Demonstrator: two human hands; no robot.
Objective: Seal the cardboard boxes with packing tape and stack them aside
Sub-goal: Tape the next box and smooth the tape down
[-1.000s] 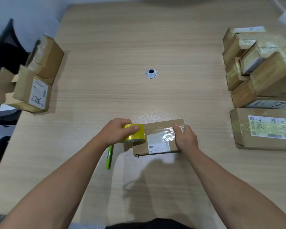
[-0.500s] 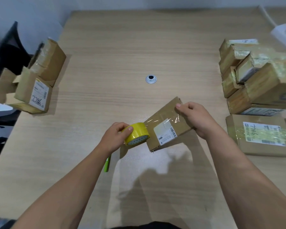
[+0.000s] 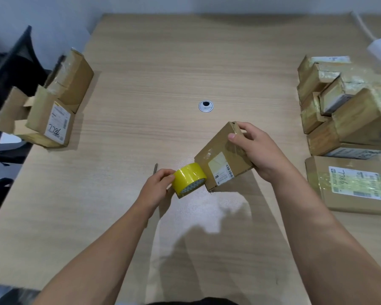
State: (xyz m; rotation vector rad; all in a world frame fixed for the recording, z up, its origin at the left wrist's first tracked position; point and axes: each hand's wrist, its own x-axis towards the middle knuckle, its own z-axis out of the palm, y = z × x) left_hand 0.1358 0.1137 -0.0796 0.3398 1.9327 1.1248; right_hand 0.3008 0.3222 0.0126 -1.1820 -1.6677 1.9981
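A small cardboard box (image 3: 220,159) with a white label is tilted up off the table near the middle. My right hand (image 3: 257,150) grips its far upper end, thumb on the taped top face. My left hand (image 3: 157,188) holds a yellow roll of packing tape (image 3: 188,179) pressed against the box's near lower end. Clear tape runs along the top of the box.
Several taped boxes (image 3: 350,111) are piled at the right, with a flat labelled parcel (image 3: 350,186) in front of them. Two more boxes (image 3: 53,106) stand at the left edge beside a black chair. A cable grommet (image 3: 206,106) sits mid-table. A thin cutter tip (image 3: 155,168) pokes out behind my left hand.
My right hand has lifted and turned the box from lying flat to tilted diagonally. My left hand followed with the tape roll, staying against the box's near end.
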